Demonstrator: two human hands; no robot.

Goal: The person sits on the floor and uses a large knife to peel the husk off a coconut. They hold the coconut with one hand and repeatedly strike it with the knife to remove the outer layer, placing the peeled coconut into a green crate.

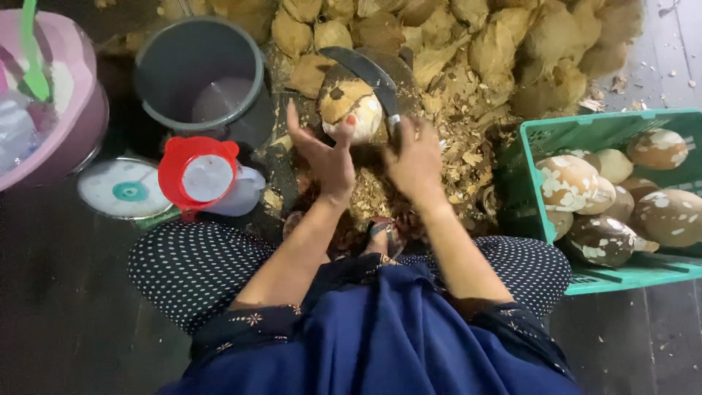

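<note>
Left hand (327, 155) steadies the brown, partly peeled round coconut (352, 110), fingers spread; my right hand (415, 159) beside it grips a curved dark steel blade (368, 73).

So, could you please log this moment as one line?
left hand: steadies coconut | right hand: grips curved knife on coconut | green crate: peeled coconuts | grey bucket left
</note>
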